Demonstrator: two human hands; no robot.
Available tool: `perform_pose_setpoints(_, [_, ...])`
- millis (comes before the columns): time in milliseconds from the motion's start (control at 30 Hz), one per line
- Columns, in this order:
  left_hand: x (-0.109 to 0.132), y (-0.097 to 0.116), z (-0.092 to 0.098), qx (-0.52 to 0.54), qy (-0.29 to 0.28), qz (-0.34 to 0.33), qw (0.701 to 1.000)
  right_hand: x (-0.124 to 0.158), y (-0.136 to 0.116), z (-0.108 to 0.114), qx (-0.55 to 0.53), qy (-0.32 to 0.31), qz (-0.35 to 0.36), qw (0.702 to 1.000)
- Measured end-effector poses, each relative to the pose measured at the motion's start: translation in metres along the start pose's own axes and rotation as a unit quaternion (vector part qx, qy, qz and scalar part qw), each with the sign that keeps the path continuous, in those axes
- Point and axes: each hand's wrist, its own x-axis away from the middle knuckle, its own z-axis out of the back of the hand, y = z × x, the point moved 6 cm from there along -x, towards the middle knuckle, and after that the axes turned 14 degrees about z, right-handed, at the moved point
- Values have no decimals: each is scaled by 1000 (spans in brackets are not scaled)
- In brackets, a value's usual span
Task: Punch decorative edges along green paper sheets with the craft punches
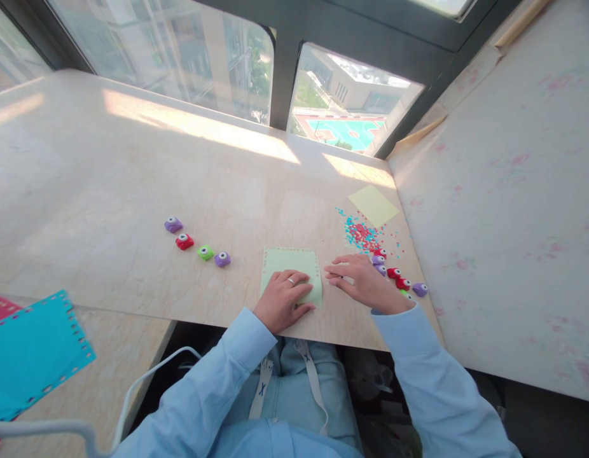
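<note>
A pale yellow-green sheet of paper (289, 259) lies on the sill near its front edge, with small punched holes along its top and right edges. My left hand (285, 299) rests flat on the lower part of this sheet, fingers spread and pointing right, a ring on one finger. Just right of the sheet hovers my right hand (359, 280), thumb and fingers brought together. Something small and dark shows at its fingertips, too small to name. Several craft punches (403, 284) in red, purple and green sit beside and partly behind the right hand.
Red and blue paper bits (364, 234) are scattered at right, below a yellow sheet (373, 205). More punches (205, 252) stand at left. A blue sheet with punched edges (37, 356) lies lower left near a white tube (127, 397). A wall (504, 210) bounds the right.
</note>
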Motion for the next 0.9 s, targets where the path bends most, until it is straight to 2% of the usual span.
perform_pose_setpoints(233, [0, 0, 1, -4, 0, 2, 1000, 18, -16, -4, 55, -37, 20, 998])
perform_pose_setpoints(500, [0, 1, 1, 0, -6, 5, 1000, 6, -10, -14, 62, -44, 24, 997])
perform_pose_setpoints(667, [-1, 1, 2, 2, -8, 9, 1000, -9, 8, -11, 79, -14, -31, 996])
perform_pose_setpoints(900, [0, 0, 1, 5, -8, 5, 1000, -13, 42, -8, 138, -44, -148, 978])
